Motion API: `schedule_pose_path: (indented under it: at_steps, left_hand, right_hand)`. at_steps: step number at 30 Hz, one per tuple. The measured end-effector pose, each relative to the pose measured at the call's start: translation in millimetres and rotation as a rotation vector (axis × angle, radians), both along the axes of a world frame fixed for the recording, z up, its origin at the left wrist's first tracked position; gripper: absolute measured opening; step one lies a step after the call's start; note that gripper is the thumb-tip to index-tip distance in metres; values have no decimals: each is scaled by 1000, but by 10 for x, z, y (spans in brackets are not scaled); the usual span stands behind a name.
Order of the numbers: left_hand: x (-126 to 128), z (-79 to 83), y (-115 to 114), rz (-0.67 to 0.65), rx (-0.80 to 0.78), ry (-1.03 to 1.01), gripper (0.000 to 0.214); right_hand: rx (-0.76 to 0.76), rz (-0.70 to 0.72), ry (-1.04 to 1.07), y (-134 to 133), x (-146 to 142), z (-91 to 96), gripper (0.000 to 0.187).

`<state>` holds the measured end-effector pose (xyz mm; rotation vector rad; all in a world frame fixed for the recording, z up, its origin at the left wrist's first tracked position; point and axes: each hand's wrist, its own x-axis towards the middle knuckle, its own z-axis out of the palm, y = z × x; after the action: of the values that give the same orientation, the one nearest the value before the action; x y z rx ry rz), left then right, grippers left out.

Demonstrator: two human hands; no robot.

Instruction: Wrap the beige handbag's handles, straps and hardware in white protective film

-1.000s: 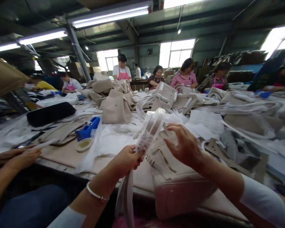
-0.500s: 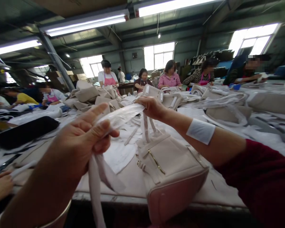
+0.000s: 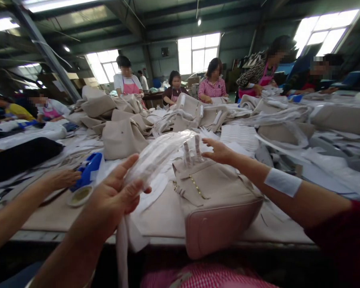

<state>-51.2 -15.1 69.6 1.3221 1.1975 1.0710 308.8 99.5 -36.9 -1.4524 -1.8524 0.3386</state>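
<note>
My left hand (image 3: 117, 200) is closed around a strap wrapped in clear plastic film (image 3: 165, 150), its thumb pressed on top. The wrapped strap arches forward and right, toward the top of a beige handbag (image 3: 219, 186); a loose white end hangs below the hand. My right hand (image 3: 219, 152) is open beside the far end of the strap, fingers apart, above the bag. The bag lies tilted at the table edge, its pinkish base toward me and a gold zip on its side. A white patch (image 3: 283, 182) is on my right forearm.
A co-worker's hand (image 3: 64, 178) at left reaches to a blue tape dispenser (image 3: 88, 172), beside a roll of tape (image 3: 79, 196). Beige bags (image 3: 123, 138) are piled behind, a black case (image 3: 24, 158) lies left, and several people work across the table.
My right hand has let go of the strap's far end and moved right, its fingers opening. My left hand still holds the strap. The co-worker's hand has moved in to the blue dispenser.
</note>
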Motion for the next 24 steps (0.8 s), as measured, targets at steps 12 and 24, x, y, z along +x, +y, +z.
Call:
schedule_pose_path:
  at_steps: [12, 24]
  left_hand:
    - [473, -1535, 313, -233, -521, -90, 55]
    - [703, -989, 1414, -172, -185, 276, 41]
  right_hand:
    - [-763, -94, 942, -1557, 201, -349, 37]
    - [-469, -292, 741, -1376, -179, -165, 42]
